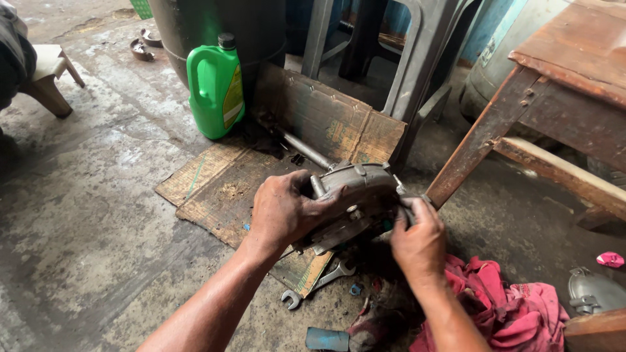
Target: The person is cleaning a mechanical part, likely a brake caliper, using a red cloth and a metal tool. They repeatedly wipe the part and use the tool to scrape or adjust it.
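A grey, greasy metal engine part (357, 195), round and drum-like, is held up over a flattened cardboard sheet (222, 189). My left hand (287, 212) grips its left side, fingers wrapped over the front. My right hand (417, 238) is closed on its right edge, where a small metal piece sticks up between the fingers. A long metal rod (303, 148) lies on the cardboard behind the part. Under the part a double-ended spanner (319, 283) rests on the floor.
A green oil jug (216, 85) stands against a dark drum (215, 29). Grey plastic chair legs (411, 58) rise behind the cardboard. A worn wooden bench (561, 85) is at right. Red rags (508, 309) lie by my right wrist. A small wooden stool (52, 78) sits far left.
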